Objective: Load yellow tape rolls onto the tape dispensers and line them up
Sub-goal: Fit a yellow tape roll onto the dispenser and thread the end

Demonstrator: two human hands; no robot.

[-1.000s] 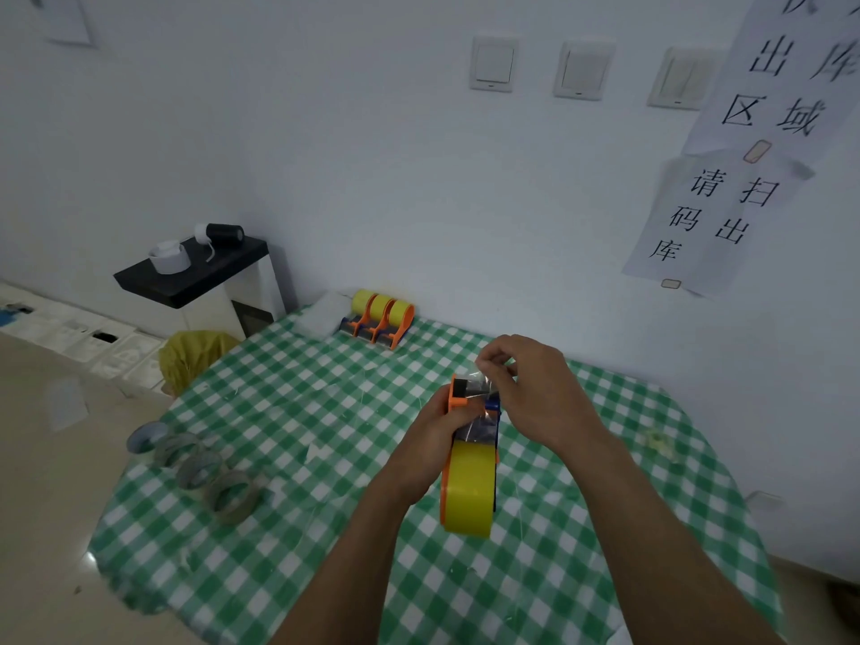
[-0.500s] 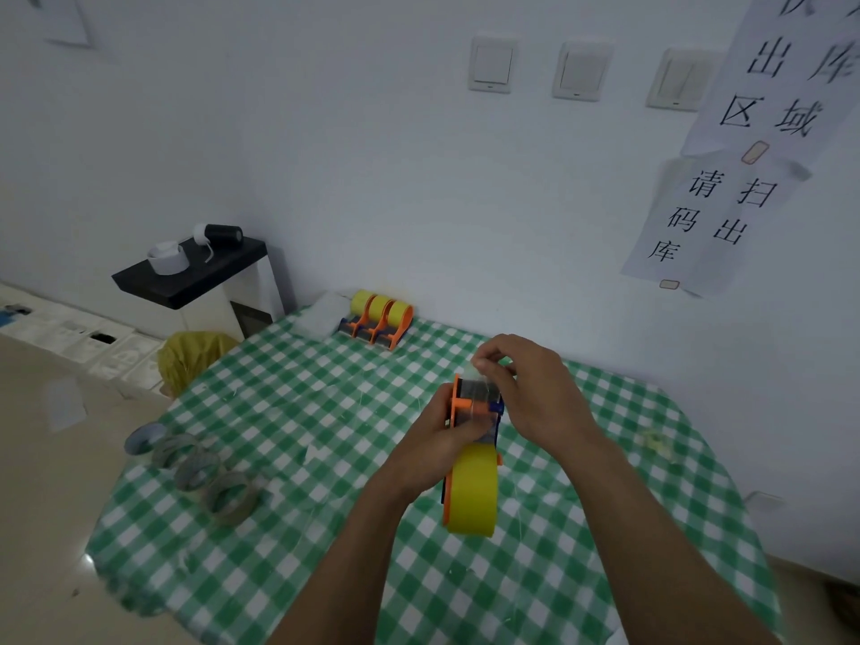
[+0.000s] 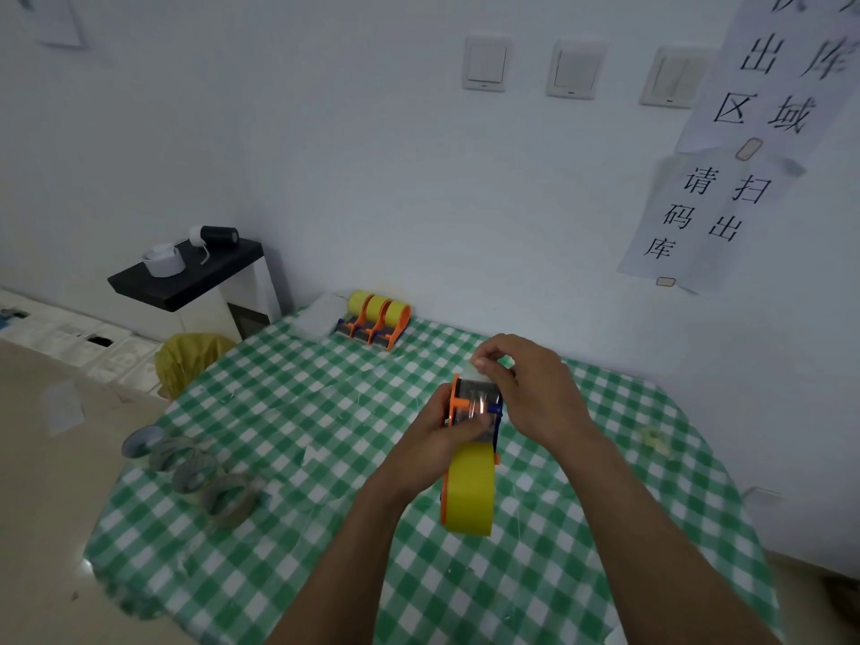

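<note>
An orange and blue tape dispenser (image 3: 472, 405) carrying a yellow tape roll (image 3: 470, 493) is held above the green checked table (image 3: 288, 412). My left hand (image 3: 440, 437) grips the dispenser's body from the left. My right hand (image 3: 526, 388) pinches the clear tape end at the dispenser's far tip, its fingers curled over the blade end. Three loaded dispensers (image 3: 376, 318) with yellow rolls stand side by side in a row at the table's far edge by the wall.
Several used tape rings (image 3: 191, 472) lie in a line near the table's left edge. A crumpled scrap of tape (image 3: 654, 439) sits at the right. A black side shelf (image 3: 186, 277) and a yellow bag (image 3: 191, 360) stand left of the table.
The dispenser has tipped slightly lower and nearer to the table. My right hand has drawn the tape end over the dispenser's tip.
</note>
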